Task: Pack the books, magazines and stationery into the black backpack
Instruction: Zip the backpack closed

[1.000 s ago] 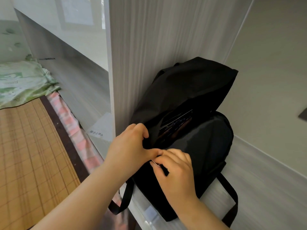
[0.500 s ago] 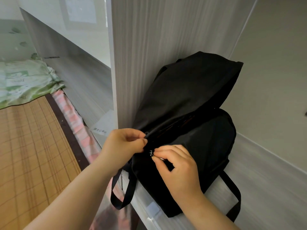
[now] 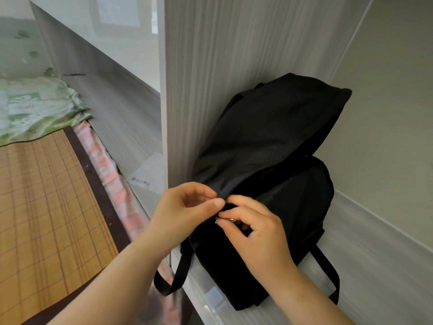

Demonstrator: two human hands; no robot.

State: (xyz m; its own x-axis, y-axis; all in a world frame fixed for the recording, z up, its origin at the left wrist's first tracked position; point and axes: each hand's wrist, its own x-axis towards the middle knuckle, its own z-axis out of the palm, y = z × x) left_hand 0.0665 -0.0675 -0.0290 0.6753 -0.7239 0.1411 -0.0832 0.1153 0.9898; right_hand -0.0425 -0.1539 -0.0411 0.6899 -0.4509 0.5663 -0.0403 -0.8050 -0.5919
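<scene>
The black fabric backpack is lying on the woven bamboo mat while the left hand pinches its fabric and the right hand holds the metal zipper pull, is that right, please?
Not quite: the black fabric backpack stands on the pale grey wood-grain shelf, leaning against the upright panel; the woven bamboo mat lies apart to the left. The head view shows this. The left hand does pinch its fabric, and the right hand holds the metal zipper pull.

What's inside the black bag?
Mostly hidden. The backpack flap droops over the opening, leaving a dark gap with a thin reddish-brown edge showing. The left hand pinches the cloth; the right hand holds the zipper pull.
</scene>
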